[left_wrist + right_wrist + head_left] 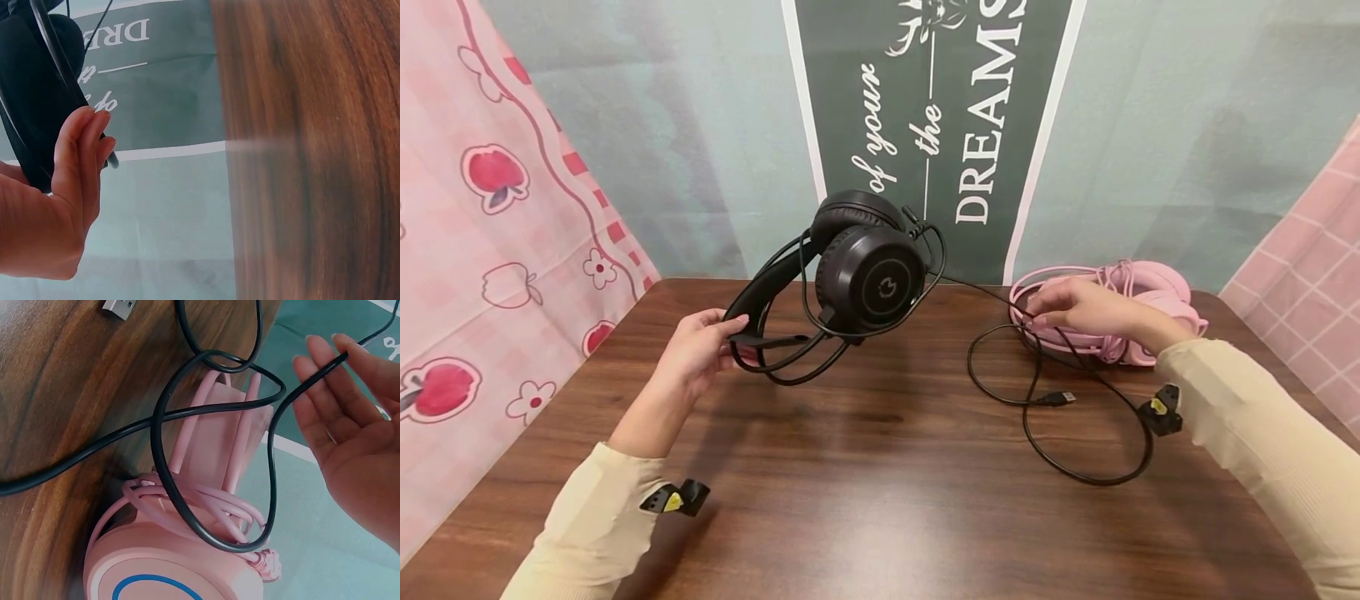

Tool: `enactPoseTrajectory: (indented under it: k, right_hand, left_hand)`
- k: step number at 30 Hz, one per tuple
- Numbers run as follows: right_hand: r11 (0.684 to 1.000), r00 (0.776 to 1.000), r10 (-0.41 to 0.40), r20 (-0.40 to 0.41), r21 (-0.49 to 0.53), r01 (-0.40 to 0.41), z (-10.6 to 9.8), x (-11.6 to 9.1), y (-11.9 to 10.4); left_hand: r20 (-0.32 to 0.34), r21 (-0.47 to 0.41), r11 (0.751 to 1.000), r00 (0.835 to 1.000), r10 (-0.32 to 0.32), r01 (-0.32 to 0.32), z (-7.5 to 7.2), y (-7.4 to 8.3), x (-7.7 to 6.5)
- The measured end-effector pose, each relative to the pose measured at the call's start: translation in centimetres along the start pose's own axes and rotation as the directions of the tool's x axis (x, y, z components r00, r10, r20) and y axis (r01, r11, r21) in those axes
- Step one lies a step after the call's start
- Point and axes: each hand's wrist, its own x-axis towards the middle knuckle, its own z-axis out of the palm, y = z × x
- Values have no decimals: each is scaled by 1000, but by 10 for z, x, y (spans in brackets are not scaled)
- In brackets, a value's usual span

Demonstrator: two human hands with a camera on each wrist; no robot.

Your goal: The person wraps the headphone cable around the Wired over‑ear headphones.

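My left hand (pixel 694 354) grips the headband of a black headset (pixel 871 279) and holds it tilted above the table, ear cups toward the back wall. In the left wrist view the fingers (pixel 81 150) wrap the dark headband (pixel 37 94). Over at the right, my right hand (pixel 1078 307) pinches the headset's black cable (pixel 325 370) between thumb and fingers. The cable runs from the ear cups to this hand, then falls in loose loops to a USB plug (pixel 1058 398) near the table. Beneath the right hand lies a pink headset (pixel 1157 287) with its pink cord bundled around it.
The brown wooden table (pixel 850 500) ends at a grey-green cloth backdrop (pixel 700 125) with a lettered dark panel (pixel 940 100). A pink patterned cloth (pixel 497 275) hangs at the left, a pink tile-patterned one (pixel 1300 275) at the right.
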Motion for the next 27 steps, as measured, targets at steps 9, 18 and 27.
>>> enactPoseTrajectory:
  k: [9, 18, 27]
  right_hand:
    - [999, 999, 49, -9, 14, -49, 0, 0, 0]
    - [999, 998, -41, -44, 33, 42, 1, -7, 7]
    - [981, 995, 47, -87, 191, -30, 3, -10, 0]
  left_hand:
    - [-28, -2, 1000, 999, -19, 19, -2, -1, 0]
    - [-55, -10, 1000, 998, -15, 15, -8, -2, -3]
    - [-60, -18, 1000, 998, -3, 2, -8, -3, 1]
